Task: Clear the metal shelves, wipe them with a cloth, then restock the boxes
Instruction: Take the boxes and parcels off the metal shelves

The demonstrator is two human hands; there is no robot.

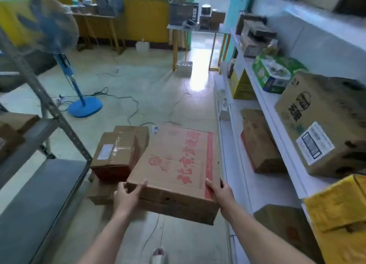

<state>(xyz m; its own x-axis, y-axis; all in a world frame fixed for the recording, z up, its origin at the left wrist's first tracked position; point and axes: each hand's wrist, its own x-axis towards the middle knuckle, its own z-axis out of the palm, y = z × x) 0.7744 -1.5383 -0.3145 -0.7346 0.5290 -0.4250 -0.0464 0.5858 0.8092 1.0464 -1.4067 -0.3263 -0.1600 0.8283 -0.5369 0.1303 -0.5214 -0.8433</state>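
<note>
Head view: the person had the big flat cardboard box with red lettering (176,164) straight out in front, carried just above the floor (138,81). The left hand (128,194) clamped its near-left corner and the right hand (219,192) its near-right corner, so the hands were wide apart and about equally close. The box's long axis ran away from the person, angled a bit to the right.

The grey metal shelf (39,194) sat off to the left and lower, so getting the box there would probably mean swinging it sideways. The taped brown boxes (114,152) stood on the floor just beside the box's left edge, right in that path. The white shelving (233,145) crowded the right edge. A blue standing fan (79,97) and loose cables (118,97) lay farther off, a trip risk.
</note>
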